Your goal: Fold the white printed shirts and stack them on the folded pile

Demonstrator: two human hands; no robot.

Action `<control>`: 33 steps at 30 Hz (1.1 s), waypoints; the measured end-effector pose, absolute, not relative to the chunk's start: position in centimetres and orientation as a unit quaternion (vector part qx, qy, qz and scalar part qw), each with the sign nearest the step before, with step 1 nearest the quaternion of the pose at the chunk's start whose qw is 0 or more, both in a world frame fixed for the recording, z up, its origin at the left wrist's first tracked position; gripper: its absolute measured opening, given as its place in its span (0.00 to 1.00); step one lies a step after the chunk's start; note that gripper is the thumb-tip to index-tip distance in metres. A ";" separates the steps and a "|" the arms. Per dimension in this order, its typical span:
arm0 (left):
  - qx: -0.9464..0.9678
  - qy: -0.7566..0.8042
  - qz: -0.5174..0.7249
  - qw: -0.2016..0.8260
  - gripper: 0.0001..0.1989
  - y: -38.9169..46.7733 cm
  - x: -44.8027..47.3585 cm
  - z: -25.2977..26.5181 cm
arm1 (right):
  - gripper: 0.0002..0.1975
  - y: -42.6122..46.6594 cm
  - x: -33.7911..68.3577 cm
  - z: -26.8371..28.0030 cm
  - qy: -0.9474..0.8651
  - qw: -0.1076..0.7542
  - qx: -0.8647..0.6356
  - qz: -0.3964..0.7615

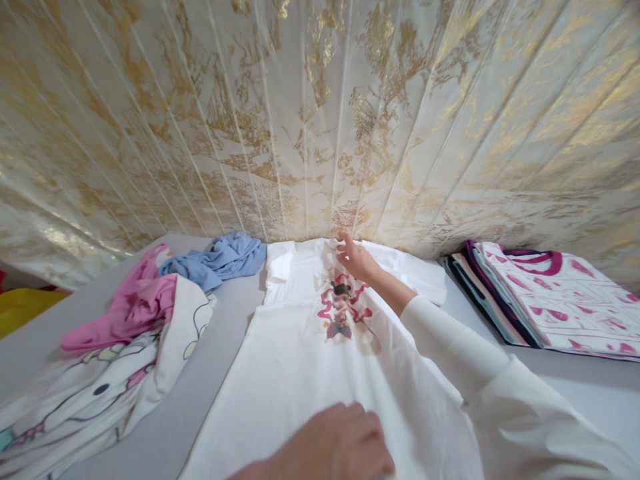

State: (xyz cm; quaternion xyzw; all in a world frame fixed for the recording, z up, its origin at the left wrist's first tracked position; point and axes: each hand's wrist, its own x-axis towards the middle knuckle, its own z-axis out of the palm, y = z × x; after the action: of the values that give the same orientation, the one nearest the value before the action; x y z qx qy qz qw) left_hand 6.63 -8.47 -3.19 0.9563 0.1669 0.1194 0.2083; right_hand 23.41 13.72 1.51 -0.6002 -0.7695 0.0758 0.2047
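A white T-shirt (295, 347) lies spread out in front of me, its neck end by the wall and a printed cartoon figure (341, 310) on its chest. My right hand (354, 257) reaches to the collar, fingers extended and apart, touching or just above the cloth. Low in the view, my left hand (340, 443) is over the lower part of the shirt. Its fingers are curled in and slightly blurred; whatever they may grip is hidden. Both of the shirt's short sleeves show, the left one partly folded inward.
At right stands a stack of folded clothes (565, 300). Rumpled blue cloth (220, 257), a pink garment (130, 303) and a white cartoon-print garment (115, 393) lie at left. Yellow cloth (27, 310) shows at the far left. A gold-patterned curtain (310, 120) rises behind the grey surface (225, 340).
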 end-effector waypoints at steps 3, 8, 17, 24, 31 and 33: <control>0.922 0.305 0.158 0.179 0.19 -4.2 3.5 -0.9 | 0.31 8.2 24.1 0.6 -0.803 0.213 -0.548 0.098; 0.899 0.408 0.145 0.063 0.26 0.4 -1.2 -2.2 | 0.27 -0.3 28.4 -2.8 -0.844 0.164 -0.508 0.057; 0.888 0.443 0.127 0.011 0.26 4.1 0.1 -3.0 | 0.27 5.2 34.8 -3.6 -0.770 0.062 -0.633 -0.045; 0.909 0.394 0.132 0.026 0.23 -0.5 -0.7 -1.4 | 0.28 -4.1 27.2 -3.5 -0.856 0.136 -0.497 -0.037; 0.935 0.334 0.099 0.068 0.28 -3.7 -2.0 -2.1 | 0.42 -11.5 25.3 -2.5 -0.916 0.100 -0.387 0.008; 0.935 0.329 0.103 0.082 0.27 -3.6 -2.4 -2.1 | 0.43 -11.4 26.0 -2.4 -0.918 0.095 -0.384 0.015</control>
State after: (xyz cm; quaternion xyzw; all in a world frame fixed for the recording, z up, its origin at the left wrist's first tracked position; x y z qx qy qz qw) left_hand -2.42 -3.56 -2.08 0.9349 0.3294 0.1034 0.0822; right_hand 25.97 -11.37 -2.36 -0.3841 -0.9183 0.0148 0.0947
